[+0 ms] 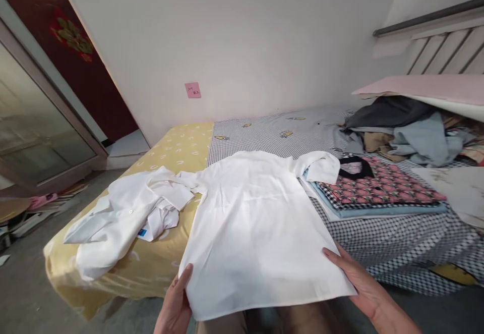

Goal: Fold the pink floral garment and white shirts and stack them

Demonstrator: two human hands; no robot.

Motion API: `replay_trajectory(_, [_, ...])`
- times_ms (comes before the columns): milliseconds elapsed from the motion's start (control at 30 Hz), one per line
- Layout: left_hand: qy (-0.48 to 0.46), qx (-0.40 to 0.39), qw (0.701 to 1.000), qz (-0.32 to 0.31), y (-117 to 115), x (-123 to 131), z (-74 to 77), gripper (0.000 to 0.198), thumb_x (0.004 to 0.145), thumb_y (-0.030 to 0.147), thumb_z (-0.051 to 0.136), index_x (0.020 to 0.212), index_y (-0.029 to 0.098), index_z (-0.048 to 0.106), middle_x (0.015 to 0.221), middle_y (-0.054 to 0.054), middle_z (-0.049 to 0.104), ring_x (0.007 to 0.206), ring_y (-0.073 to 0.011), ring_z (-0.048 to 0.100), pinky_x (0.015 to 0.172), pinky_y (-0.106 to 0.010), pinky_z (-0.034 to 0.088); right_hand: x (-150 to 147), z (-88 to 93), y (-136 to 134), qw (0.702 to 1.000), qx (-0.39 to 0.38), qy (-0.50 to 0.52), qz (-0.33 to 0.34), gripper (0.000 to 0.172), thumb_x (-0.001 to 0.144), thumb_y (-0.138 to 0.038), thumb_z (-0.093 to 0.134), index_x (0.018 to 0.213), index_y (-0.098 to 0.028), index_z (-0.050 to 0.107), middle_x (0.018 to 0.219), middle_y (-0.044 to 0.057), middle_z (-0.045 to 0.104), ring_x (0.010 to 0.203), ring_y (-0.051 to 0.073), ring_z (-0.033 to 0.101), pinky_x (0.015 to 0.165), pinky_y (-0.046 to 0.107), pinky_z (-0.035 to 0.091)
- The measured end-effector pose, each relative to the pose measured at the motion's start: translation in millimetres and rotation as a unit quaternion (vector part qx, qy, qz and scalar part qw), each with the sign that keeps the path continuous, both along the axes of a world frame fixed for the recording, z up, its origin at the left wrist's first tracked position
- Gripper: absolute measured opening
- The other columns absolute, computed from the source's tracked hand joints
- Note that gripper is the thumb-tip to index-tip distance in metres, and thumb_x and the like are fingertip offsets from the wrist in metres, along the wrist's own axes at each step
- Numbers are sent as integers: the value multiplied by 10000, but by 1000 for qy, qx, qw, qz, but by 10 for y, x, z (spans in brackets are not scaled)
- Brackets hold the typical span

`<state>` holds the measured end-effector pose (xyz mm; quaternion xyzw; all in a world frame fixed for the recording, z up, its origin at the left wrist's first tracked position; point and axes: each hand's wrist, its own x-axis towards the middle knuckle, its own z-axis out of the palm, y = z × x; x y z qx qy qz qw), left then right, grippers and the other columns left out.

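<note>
Some crumpled white clothing (124, 218) lies leftmost; the left hand (177, 298) pinches one lower corner of the white shirt (257, 223) spread over the bed (189, 140), likely light, limp, best held by both corners; the right hand (363, 283) pinches the other; folded clothes (389, 185) beyond.

We look out from the head, forward and down over the bed (187, 140); left hand (176, 298), right hand (361, 281) and shirt (260, 233) sit close, wall (264, 46) beyond, door (100, 87) far left.
</note>
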<state>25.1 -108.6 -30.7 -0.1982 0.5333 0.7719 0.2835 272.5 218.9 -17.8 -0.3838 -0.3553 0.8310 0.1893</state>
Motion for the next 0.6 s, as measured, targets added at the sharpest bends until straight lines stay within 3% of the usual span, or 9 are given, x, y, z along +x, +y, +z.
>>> replay_trajectory(133, [-61, -8, 998, 0, -27, 23, -84, 465, 799, 190, 763, 1241, 98, 650, 982, -135, 811, 931, -306, 773, 859, -398, 645, -1, 46, 3, 999, -41, 4, 0, 708, 655, -284, 905, 1304, -144, 660, 1050, 120, 796, 969, 306, 761, 914, 380, 617])
replay_trajectory(267, [-28, 30, 999, -27, -63, 72, -156, 417, 756, 186, 813, 1146, 123, 681, 1039, -114, 808, 1011, -299, 757, 892, -371, 631, 98, -5, 26, 997, -76, -25, -16, 639, 679, -340, 868, 1257, -133, 691, 1099, 139, 782, 1064, 338, 731, 935, 399, 610])
replay_trajectory(433, [-12, 15, 998, -58, -109, 130, -124, 380, 622, 242, 926, 905, 134, 697, 979, -117, 815, 1013, -324, 755, 858, -355, 633, 208, -154, 105, 994, -89, -62, -24, 731, 671, -379, 841, 1335, -145, 644, 1105, 129, 782, 1089, 355, 718, 934, 421, 614])
replay_trajectory(600, [-6, -18, 999, -47, -116, 140, -146, 442, 565, 285, 950, 906, 150, 704, 883, -111, 817, 931, -349, 771, 771, -382, 649, 230, -175, 121, 986, -112, -95, -76, 792, 672, -342, 851, 1396, -153, 590, 1045, 99, 798, 979, 332, 756, 842, 396, 646])
